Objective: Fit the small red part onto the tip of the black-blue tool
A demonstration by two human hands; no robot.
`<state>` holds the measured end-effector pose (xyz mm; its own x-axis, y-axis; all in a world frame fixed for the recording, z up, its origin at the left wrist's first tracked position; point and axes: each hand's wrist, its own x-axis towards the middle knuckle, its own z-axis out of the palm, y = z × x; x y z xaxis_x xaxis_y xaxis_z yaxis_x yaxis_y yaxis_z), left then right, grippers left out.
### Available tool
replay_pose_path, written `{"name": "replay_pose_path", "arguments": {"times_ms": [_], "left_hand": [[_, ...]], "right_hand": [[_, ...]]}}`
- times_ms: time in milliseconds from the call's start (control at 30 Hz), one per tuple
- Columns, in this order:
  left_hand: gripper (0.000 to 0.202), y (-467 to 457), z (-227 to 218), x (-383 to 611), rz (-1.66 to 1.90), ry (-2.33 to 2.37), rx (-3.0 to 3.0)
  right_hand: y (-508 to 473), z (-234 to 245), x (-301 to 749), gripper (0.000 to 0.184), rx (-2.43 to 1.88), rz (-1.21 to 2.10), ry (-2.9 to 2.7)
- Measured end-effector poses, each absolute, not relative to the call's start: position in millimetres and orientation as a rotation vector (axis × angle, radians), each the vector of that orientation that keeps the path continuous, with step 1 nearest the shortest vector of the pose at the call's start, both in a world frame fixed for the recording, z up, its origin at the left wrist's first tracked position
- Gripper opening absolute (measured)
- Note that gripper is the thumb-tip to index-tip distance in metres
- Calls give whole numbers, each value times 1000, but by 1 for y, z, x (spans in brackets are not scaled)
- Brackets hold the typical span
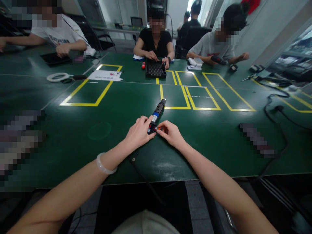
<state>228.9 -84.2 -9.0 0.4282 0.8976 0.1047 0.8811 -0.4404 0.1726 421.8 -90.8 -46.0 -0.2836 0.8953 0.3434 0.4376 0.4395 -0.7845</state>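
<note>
On the green table lies a slim black hand tool (pixel 159 110) with a blue and silver middle section, its narrow tip angled away from me to the upper right. It looks like an opened electric tool, but I cannot be sure of its kind. My left hand (pixel 139 130), below a pale bracelet (pixel 105 164), is closed around the tool's near end from the left. From the right, my right hand (pixel 172 134) pinches a small orange-red piece (pixel 158 128) against that end, which may be a wire or connector. The fingers partly cover this spot.
Yellow tape outlines (pixel 204 99) mark the green table (pixel 80 146). A person opposite handles a black compartment tray (pixel 156 70). White paper (pixel 104 75) and a white ring-shaped tool (pixel 58 77) lie far left. A black cable (pixel 270 113) runs down the right side.
</note>
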Motion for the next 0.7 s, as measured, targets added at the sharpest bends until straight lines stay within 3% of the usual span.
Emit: {"name": "replay_pose_path", "arguments": {"times_ms": [700], "left_hand": [[63, -87, -8, 233, 274, 1638, 2626]], "right_hand": [[-91, -41, 417, 7, -1088, 702, -1950]]}}
